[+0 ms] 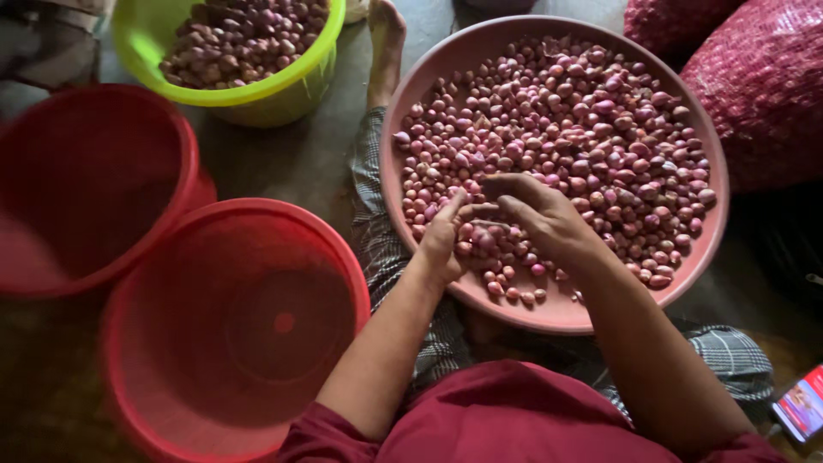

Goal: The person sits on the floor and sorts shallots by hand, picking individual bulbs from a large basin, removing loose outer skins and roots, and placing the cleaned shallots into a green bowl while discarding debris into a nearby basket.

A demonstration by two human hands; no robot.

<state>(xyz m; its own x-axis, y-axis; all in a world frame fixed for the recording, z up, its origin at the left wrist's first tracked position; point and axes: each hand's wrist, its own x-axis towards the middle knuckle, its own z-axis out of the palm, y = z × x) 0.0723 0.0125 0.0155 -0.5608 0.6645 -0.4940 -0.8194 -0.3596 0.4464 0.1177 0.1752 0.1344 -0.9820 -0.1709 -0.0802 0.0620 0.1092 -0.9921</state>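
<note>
A wide pink basin [549,314] rests on my lap, filled with several small purple-red shallots [591,120]. My left hand [443,240] is inside its near left part, fingers curled, touching the shallots. My right hand [536,214] hovers close beside it over the near middle, fingers bent and pinched together above the pile. Whether either hand grips a shallot is hidden by the fingers.
Two red buckets stand on the floor at my left, one near [231,343] and one farther [86,180]. A green bucket [266,94] of darker shallots sits at the back. Red mesh sacks [763,86] lie at the right. A phone [801,403] lies at the lower right.
</note>
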